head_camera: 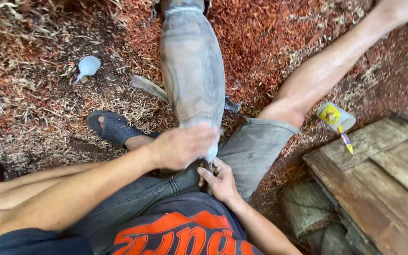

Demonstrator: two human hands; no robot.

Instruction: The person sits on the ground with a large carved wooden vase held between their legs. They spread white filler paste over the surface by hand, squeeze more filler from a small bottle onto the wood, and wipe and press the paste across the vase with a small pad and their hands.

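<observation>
Head view looks down on a floor of red and tan wood shavings [38,71] that fills most of the picture. On the right is a low platform of old wooden planks [383,179], with a grey log [303,208] tucked under its edge. Down the middle lies the big grey wooden carving [192,66], long and rounded like a fish, with a small fin [148,87] sticking out on its left side. It runs from the top of the picture down to the person's lap, between the two legs. The near end of the carving is where both hands meet. The left hand [182,146] is laid flat on top of that end, fingers spread over the wood; it looks blurry, so I cannot tell how tightly it presses. The right hand [220,182] is just under the same end, with the thumb and fingers pinched close at the thin tip of the wood. A dark sandal [112,126] sits on the foot at the left. A little white bottle [89,66] lies in the shavings farther up on the left. A clear cup [335,116] with a yellow label lies on its side by the planks, and a small pen [345,140] pokes out from it.
</observation>
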